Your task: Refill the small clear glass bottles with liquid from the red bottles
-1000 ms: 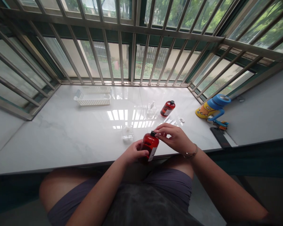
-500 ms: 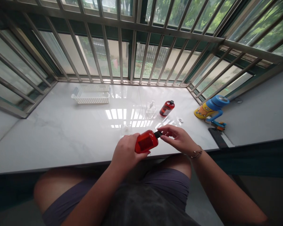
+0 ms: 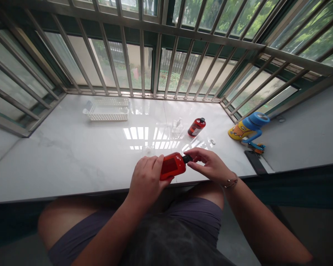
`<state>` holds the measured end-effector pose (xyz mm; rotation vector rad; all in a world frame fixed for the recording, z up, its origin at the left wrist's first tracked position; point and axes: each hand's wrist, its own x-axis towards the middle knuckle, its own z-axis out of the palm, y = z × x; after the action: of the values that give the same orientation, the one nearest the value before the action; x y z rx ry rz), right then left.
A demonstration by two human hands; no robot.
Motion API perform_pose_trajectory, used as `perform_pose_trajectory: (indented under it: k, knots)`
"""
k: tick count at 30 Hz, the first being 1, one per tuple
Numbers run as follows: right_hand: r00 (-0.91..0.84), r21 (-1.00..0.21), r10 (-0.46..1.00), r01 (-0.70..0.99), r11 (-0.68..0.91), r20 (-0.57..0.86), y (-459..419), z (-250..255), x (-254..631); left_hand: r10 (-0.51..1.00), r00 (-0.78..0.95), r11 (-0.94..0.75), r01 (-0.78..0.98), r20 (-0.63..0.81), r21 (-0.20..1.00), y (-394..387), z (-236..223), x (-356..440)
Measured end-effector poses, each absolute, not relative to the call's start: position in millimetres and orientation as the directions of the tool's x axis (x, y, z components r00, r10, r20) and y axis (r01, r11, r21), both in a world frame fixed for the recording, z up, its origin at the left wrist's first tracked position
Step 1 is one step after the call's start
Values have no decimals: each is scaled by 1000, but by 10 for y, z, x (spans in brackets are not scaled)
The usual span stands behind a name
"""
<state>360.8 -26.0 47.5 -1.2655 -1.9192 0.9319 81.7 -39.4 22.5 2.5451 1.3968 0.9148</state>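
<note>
A red see-through bottle (image 3: 172,166) with a dark label and a black cap (image 3: 187,159) lies tilted above the counter's front edge, its cap end pointing right. My left hand (image 3: 147,177) is wrapped round its body. At the cap, the thumb and fingers of my right hand (image 3: 208,164) close round the black top. Beyond them a second red bottle (image 3: 196,128) with a black cap and a pale label is on the counter. Beside it stands a small clear bottle (image 3: 177,126) with a pump-like top. A clear square object (image 3: 148,150) is partly behind my left hand.
A white perforated basket (image 3: 108,111) sits at the back left of the glossy white counter (image 3: 72,159). On the right are a blue and yellow tumbler (image 3: 245,127), a black phone (image 3: 255,162) and a small white piece (image 3: 212,141). Metal window bars (image 3: 155,66) rise behind.
Both hands stay at the same bottle, with only a slight shift of the fingers and the bottle. The other objects keep their places.
</note>
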Motion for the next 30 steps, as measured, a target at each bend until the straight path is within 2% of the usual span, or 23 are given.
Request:
perform_pose_trajectory:
  k: [7,12,15,17,20,23,26,30]
  knots:
    - [-344,-841,929,454,293,138,-239,475,3592,790,407,-582,731,458,355,-396,224,823]
    - [-393,-860,916,435,266,85,-221,491,3588,803,407,-572,729,435,376,-402,208,825]
    - [-401,-865,914,435,250,63,-220,489,3597,824,399,-554,719,403,420,-407,202,830]
    - [-395,-867,918,440,233,46,-225,477,3594,855,374,-515,698,359,498,-414,198,833]
    - [-331,-907,944,400,130,-10,-236,448,3546,929,330,-339,582,167,739,-440,175,851]
    - [-217,-964,974,265,-11,-71,-246,411,3446,908,391,17,326,-151,945,-483,107,910]
    - [-193,-991,977,115,-65,-86,-258,379,3340,791,528,344,33,-309,938,-535,23,1003]
    - [-306,-948,928,-166,-272,-213,-288,373,3250,708,654,540,-256,-268,802,-594,-5,1103]
